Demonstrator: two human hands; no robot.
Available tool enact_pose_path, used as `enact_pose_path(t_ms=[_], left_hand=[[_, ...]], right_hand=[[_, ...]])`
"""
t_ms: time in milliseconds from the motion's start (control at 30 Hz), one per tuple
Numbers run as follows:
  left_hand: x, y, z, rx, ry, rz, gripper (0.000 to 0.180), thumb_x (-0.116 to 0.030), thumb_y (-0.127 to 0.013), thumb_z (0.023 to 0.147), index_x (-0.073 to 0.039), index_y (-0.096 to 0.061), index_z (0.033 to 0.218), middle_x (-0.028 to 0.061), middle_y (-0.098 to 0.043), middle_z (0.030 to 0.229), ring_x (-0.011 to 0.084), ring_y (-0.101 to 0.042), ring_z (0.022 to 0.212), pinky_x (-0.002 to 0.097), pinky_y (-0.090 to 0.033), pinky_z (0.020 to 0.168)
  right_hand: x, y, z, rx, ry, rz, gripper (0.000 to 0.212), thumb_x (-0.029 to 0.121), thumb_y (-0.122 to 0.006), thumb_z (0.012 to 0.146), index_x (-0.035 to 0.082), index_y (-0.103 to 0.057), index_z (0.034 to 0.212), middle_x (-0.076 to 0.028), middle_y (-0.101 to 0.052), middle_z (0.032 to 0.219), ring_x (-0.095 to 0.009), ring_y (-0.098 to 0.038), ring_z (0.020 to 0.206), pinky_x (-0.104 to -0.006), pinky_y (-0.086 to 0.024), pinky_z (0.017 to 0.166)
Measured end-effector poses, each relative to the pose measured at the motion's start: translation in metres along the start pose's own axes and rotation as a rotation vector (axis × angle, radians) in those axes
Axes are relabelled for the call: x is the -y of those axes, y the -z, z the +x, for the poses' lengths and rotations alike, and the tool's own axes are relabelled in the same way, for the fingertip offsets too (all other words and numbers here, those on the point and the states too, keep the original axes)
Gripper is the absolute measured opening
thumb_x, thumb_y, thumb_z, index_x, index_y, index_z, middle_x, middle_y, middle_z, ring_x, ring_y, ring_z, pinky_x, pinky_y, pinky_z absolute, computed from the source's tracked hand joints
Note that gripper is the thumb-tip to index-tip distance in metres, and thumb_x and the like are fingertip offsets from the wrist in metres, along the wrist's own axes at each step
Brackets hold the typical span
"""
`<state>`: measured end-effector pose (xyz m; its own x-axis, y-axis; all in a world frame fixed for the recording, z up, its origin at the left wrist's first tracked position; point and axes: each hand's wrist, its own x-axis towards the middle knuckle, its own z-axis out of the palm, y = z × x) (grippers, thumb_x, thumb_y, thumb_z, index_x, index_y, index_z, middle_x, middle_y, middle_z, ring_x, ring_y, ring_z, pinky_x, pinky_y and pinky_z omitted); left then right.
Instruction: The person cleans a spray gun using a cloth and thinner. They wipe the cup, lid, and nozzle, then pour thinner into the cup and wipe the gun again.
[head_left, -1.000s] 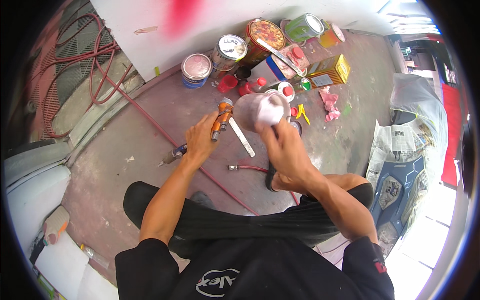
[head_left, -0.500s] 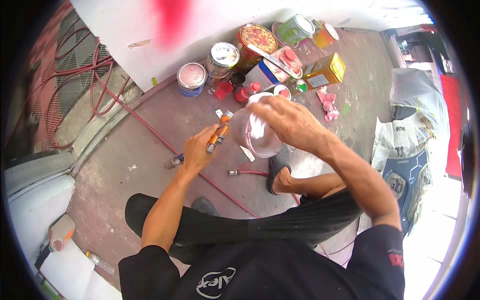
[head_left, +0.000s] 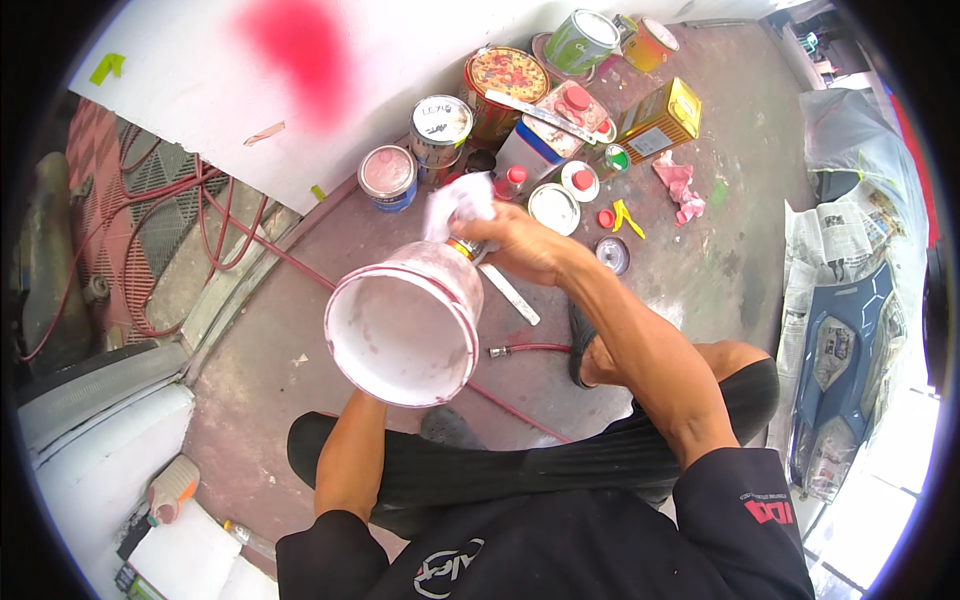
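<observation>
A large round spray-gun cup (head_left: 402, 335), its white inside stained pinkish, faces me with its open mouth. At its far side shows a small orange-and-metal part (head_left: 463, 247) of the spray gun; the rest of the gun is hidden. My right hand (head_left: 515, 240) is closed on a bunched white cloth (head_left: 455, 205) beside that part. My left forearm (head_left: 352, 450) runs up behind the cup, which hides my left hand and its fingers.
Paint cans (head_left: 387, 175), a yellow rectangular tin (head_left: 660, 115) and a crumpled pink rag (head_left: 678, 188) stand or lie ahead. A white flat stick (head_left: 508, 295) and a red air hose (head_left: 530, 348) lie on the floor. Newspaper-masked blue panels (head_left: 850, 330) are at the right.
The cup has swung left and toward me, its open mouth now facing me and covering my left hand. My right hand has moved left with the cloth, to the cup's far side.
</observation>
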<state>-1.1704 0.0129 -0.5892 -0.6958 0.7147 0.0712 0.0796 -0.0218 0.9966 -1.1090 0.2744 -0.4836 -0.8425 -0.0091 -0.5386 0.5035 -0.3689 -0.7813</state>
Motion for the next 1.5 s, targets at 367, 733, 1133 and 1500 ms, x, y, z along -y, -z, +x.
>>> enact_pose_path(t_ms=[367, 733, 1133, 1500], left_hand=[[0.029, -0.014, -0.013, -0.199, -0.032, 0.034, 0.058, -0.018, -0.088, 0.089, 0.003, -0.069, 0.139, 0.0157, -0.080, 0.126, 0.0230, -0.076, 0.113, 0.0372, -0.061, 0.097], [-0.003, -0.018, 0.001, 0.079, -0.023, 0.236, 0.046, -0.019, -0.082, 0.089, -0.006, -0.074, 0.132, 0.0214, -0.076, 0.121, 0.0407, -0.074, 0.111, 0.0422, -0.059, 0.092], [-0.048, -0.010, 0.011, 0.081, 0.562, -0.209, 0.042, -0.001, -0.060, 0.092, -0.006, -0.077, 0.130, 0.0054, -0.080, 0.107, 0.0087, -0.058, 0.063, 0.0284, -0.048, 0.057], [-0.074, -0.033, 0.004, 0.120, 0.444, -0.176, 0.014, -0.016, -0.072, 0.099, -0.004, -0.076, 0.106, 0.0019, -0.068, 0.075, 0.0086, -0.058, 0.060, 0.0294, -0.045, 0.052]], right_hand=[[0.008, -0.043, -0.006, -0.338, 0.245, -1.092, 0.041, 0.038, -0.073, 0.103, 0.000, -0.077, 0.117, -0.030, -0.078, 0.099, -0.050, -0.076, 0.098, -0.0531, -0.060, 0.086], [-0.021, -0.021, -0.008, -0.478, 0.339, -0.990, 0.032, 0.028, -0.082, 0.091, 0.000, -0.077, 0.105, -0.027, -0.077, 0.086, -0.048, -0.077, 0.084, -0.0521, -0.061, 0.077], [0.036, -0.014, -0.032, -0.480, 0.445, -0.402, 0.038, 0.043, -0.071, 0.111, 0.005, -0.077, 0.114, 0.000, -0.076, 0.084, -0.010, -0.074, 0.076, -0.0348, -0.060, 0.067], [0.042, -0.016, 0.012, 0.532, -0.296, -0.936, 0.058, 0.028, -0.087, 0.071, -0.011, -0.077, 0.113, -0.029, -0.080, 0.106, -0.042, -0.078, 0.097, -0.0478, -0.062, 0.083]])
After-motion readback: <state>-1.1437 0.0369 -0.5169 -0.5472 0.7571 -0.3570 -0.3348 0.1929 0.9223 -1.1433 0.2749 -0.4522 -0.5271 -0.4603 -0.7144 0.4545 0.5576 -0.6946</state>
